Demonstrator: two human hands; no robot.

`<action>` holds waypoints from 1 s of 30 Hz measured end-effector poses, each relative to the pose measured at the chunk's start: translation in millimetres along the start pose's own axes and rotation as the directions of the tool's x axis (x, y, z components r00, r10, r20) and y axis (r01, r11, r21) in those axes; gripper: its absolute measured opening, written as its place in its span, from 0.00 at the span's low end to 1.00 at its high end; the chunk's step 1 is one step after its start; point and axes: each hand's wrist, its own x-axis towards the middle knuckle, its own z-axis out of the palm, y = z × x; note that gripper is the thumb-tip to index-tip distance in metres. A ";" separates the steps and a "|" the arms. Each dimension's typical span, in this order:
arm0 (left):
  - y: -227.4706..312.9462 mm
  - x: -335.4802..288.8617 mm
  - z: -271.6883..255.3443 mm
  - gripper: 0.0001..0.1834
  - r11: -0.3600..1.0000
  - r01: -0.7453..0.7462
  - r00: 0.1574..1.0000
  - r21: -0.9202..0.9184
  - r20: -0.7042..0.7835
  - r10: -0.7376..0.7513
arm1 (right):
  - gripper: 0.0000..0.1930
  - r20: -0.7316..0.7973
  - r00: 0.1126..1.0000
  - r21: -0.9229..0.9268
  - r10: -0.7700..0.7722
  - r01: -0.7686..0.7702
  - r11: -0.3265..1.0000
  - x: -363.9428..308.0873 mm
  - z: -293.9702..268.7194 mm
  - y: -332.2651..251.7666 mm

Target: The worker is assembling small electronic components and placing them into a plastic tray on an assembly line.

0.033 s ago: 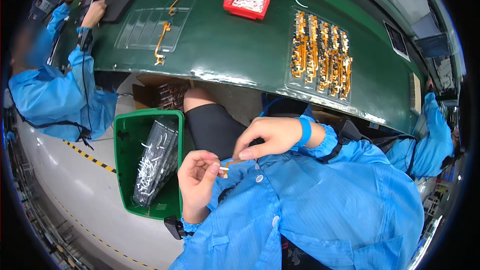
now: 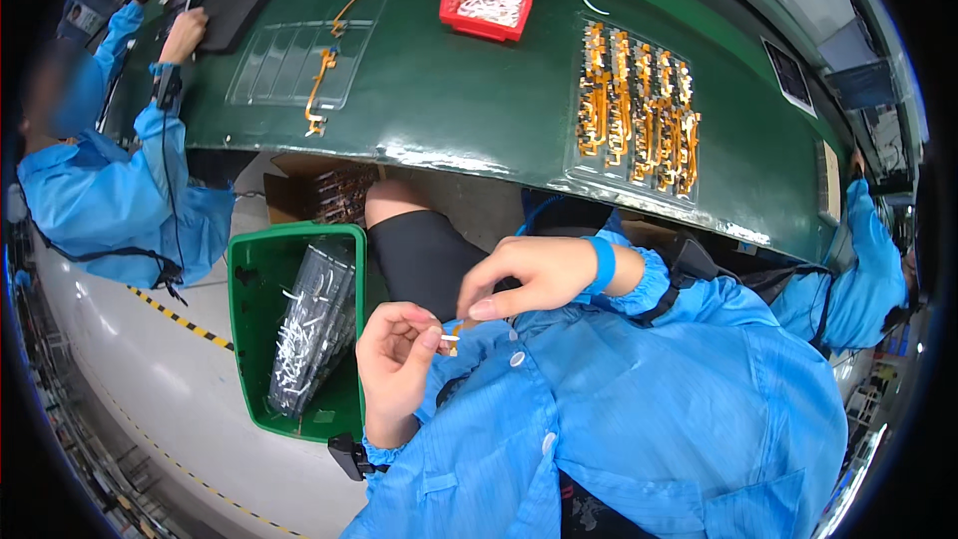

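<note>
In front of my body, my left hand [image 2: 397, 354] is closed, thumb against fingers, pinching a small orange flex cable [image 2: 455, 347]. A narrow white strip [image 2: 449, 338] sticks out from the same fingertips. Just right of it and slightly higher, my right hand [image 2: 544, 274], with a blue band at the wrist, has its thumb and fingers bent together at the brownish other end of the cable. Part of the cable is hidden by my fingers. On the green table, a clear tray [image 2: 571, 178] holds several rows of similar orange flex cables.
A red bin [image 2: 457, 12] of white strips stands at the table's back. Another clear tray [image 2: 267, 52] at left carries orange flex cables. A green bin [image 2: 239, 339] with clear trays and white scraps stands beside my left hand. A co-worker [image 2: 130, 180] sits at left, another person at far right.
The view has shifted a little. My right hand's fingertips sit slightly farther left, nearer my left hand; both hands keep about the same grip.
</note>
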 end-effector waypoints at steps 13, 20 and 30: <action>5.4 4.4 25.4 0.12 0.136 -0.585 0.667 0.800 0.378 0.642 | 0.08 -0.242 0.968 -0.057 -0.061 0.049 0.997 2.9 8.1 -12.2; -3.7 11.5 33.8 0.10 0.073 -0.475 0.708 0.877 0.332 0.623 | 0.08 -0.247 0.953 -0.242 -0.176 0.115 0.963 0.9 8.8 -14.7; -12.4 10.1 31.6 0.06 0.135 -0.444 0.709 0.886 0.255 0.658 | 0.07 -0.171 0.951 -0.375 -0.257 0.178 0.910 5.3 8.4 -4.9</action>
